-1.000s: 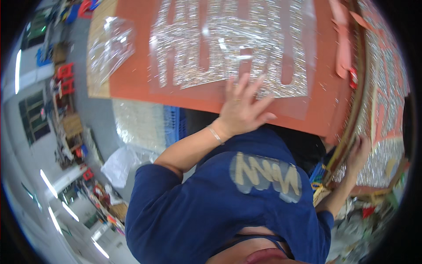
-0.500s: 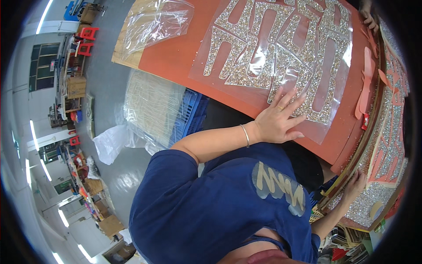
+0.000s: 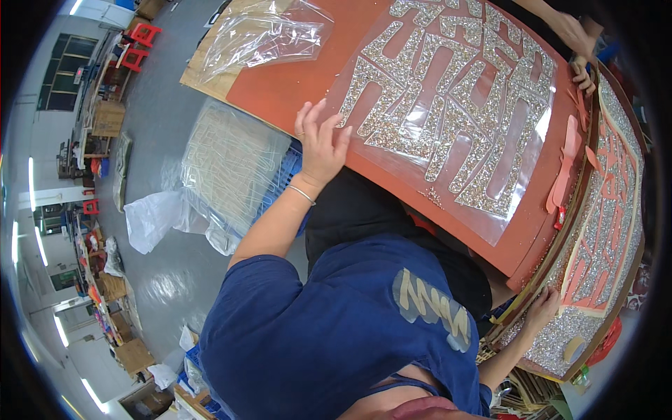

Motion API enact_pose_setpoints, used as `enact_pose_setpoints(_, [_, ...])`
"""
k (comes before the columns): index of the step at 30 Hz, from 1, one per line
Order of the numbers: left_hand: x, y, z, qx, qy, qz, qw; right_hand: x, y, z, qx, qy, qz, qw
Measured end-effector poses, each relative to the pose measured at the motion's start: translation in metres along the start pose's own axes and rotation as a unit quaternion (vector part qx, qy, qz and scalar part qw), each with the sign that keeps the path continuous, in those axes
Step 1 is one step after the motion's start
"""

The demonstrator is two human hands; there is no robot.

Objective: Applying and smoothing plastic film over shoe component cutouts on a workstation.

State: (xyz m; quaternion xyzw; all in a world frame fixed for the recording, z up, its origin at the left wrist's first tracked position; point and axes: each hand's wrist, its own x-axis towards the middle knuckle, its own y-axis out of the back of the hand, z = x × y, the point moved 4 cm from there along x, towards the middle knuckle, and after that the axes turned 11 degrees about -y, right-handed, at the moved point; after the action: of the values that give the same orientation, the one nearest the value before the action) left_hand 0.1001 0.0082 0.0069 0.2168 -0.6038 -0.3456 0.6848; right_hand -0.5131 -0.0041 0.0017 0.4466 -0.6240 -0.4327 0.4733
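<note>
Has the glittery clear sheet (image 3: pixel 442 84) lying flat on the red board (image 3: pixel 273 94). Holds the left hand (image 3: pixel 323 150) at the board's near edge, beside the sheet's near left corner, with fingers spread and slightly bent; cannot tell of contact. Rests the right hand (image 3: pixel 542 311) by the rim of the glitter-filled tray (image 3: pixel 575 218), with fingers curled; cannot make out any pinch. Shows, farther out, crumpled clear film (image 3: pixel 273 35) at the board's left end and another person's hand (image 3: pixel 582 72) by the tray's far end.
</note>
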Motion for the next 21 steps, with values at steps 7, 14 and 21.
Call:
enact_pose_setpoints(7, [-0.015,0.000,-0.017,0.082,-0.061,-0.151,0.983,0.000,-0.001,-0.004,0.011,0.007,0.013,1.000])
enact_pose_setpoints(14, [-0.019,-0.005,-0.024,0.078,-0.001,-0.166,0.983,0.000,-0.003,-0.001,-0.011,-0.005,0.005,1.000])
enact_pose_setpoints(21, [-0.024,-0.006,-0.027,0.039,0.018,-0.153,0.987,0.001,0.003,0.001,0.018,-0.022,0.041,0.999])
